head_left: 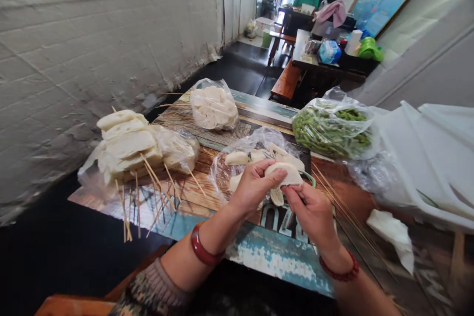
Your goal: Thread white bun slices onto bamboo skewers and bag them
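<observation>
Left hand (255,183): fingers clamped on pale slice (289,173), right of centre. Right hand (312,207): fingers clamped on slice's lower edge. Behind both: clear plastic bag (217,177), pale pieces (237,159) inside. Worktop (266,256), left of frame: stacked pale slabs (128,145), skewers (157,180). Right of frame: bagged greens (331,131).

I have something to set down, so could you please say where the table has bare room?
The tabletop shows bare along its near edge between the forearms, and farther back between the bagged white slices and the green vegetables. Crowded: left, stacked slabs and sticks; right, white trays; centre, an open bag beneath left hand and right hand.
</observation>
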The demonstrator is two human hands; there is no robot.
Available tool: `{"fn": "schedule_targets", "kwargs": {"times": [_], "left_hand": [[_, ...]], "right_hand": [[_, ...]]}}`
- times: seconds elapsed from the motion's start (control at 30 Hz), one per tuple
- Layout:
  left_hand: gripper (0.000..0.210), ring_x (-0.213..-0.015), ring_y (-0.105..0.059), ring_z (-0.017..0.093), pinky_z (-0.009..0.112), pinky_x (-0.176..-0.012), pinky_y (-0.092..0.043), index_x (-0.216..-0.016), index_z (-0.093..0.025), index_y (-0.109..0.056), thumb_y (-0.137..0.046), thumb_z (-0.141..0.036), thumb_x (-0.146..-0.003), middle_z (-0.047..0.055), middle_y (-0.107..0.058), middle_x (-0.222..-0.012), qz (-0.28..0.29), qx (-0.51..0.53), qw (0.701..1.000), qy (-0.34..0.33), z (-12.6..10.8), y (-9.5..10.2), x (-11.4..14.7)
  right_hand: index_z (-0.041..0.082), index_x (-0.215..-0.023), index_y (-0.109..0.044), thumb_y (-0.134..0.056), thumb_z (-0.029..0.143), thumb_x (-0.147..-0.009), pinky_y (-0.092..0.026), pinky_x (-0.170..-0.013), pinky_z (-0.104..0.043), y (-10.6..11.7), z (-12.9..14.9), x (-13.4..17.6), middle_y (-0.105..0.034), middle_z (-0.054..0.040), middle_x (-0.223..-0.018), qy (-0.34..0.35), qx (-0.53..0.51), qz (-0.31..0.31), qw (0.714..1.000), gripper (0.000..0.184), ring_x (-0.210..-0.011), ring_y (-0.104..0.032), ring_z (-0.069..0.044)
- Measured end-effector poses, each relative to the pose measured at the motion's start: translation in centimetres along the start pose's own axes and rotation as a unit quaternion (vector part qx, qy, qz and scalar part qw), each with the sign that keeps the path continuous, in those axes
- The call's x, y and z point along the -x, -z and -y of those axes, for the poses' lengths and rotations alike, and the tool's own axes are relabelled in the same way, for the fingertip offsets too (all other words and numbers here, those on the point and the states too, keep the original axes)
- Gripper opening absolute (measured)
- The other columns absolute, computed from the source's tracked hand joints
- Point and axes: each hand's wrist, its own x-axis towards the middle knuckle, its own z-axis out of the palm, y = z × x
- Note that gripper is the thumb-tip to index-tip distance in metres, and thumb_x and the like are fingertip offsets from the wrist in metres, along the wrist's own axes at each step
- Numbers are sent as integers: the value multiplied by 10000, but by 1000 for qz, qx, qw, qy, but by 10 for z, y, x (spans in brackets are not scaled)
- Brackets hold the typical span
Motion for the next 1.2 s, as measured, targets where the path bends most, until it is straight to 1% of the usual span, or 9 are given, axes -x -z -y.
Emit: {"fn": "schedule_targets", "kwargs": {"times": [0.17,0.33,0.43,0.5,0.67,0.77,0.87,1.07,1.2], "left_hand": [[548,-839,-665,158,263,-793,-497,-1141,-199,-679,-815,-474,-687,74,-741,-999,-38,-15,994,-100,-6,4,-5],[378,-758,-645,129,262,-763,-502,-1052,-201,-680,-713,-481,-801,53,-718,-929,-122,-86,966,-211,-24,12,9],[300,-779,-642,147,271,-753,-499,-1050,-190,-679,-641,-428,-872,66,-708,-930,-135,-239,931,-241,-39,22,23],[262,-831,-645,179,298,-766,-495,-1048,-177,-678,-590,-379,-908,86,-704,-956,-125,-418,862,-256,-47,30,32],[201,-937,-626,271,399,-862,-477,-1033,-141,-677,-547,-237,-913,127,-690,-972,-17,-807,560,-187,-51,34,41],[171,-971,-622,300,405,-858,-483,-997,-136,-673,-581,-225,-884,142,-693,-974,16,-879,461,-124,-42,30,39],[144,-993,-621,316,411,-858,-482,-938,-135,-670,-614,-238,-855,153,-695,-977,27,-898,431,-90,-32,29,36],[122,-987,-607,300,398,-840,-475,-927,-148,-640,-597,-195,-823,132,-681,-984,-4,-892,440,-102,-27,31,38],[168,-989,-591,317,407,-783,-474,-961,-149,-638,-563,-159,-811,134,-665,-984,-36,-901,420,-105,-34,28,39]], "right_hand": [[169,-900,-717,-557,330,-919,-371,-495,-229,12,-13,-3,-540,35,-561,-33,-83,-15,996,228,-502,-467,-108],[150,-914,-705,-595,381,-903,-320,-486,-228,23,-24,-12,-485,50,-561,-80,-219,-80,969,256,-503,-404,-92],[147,-903,-694,-627,390,-877,-257,-449,-226,27,-30,-18,-447,61,-533,-96,-304,-113,941,253,-469,-349,-81],[150,-900,-690,-647,397,-859,-198,-420,-226,29,-33,-20,-425,71,-513,-112,-336,-127,926,254,-439,-304,-73],[156,-885,-697,-667,412,-829,-168,-403,-223,27,-38,-22,-428,73,-505,-114,-348,-140,920,263,-423,-286,-72],[157,-869,-696,-656,427,-826,-215,-417,-222,25,-39,-21,-440,68,-510,-103,-326,-132,930,276,-437,-329,-82],[158,-861,-692,-643,441,-833,-243,-429,-224,24,-38,-21,-443,67,-515,-100,-310,-130,937,288,-444,-344,-85],[154,-847,-685,-633,462,-836,-252,-433,-223,24,-39,-22,-440,69,-513,-97,-310,-123,938,313,-442,-337,-83],[159,-875,-685,-626,454,-846,-256,-442,-219,24,-41,-23,-449,66,-520,-93,-305,-135,938,303,-459,-356,-87]]}}
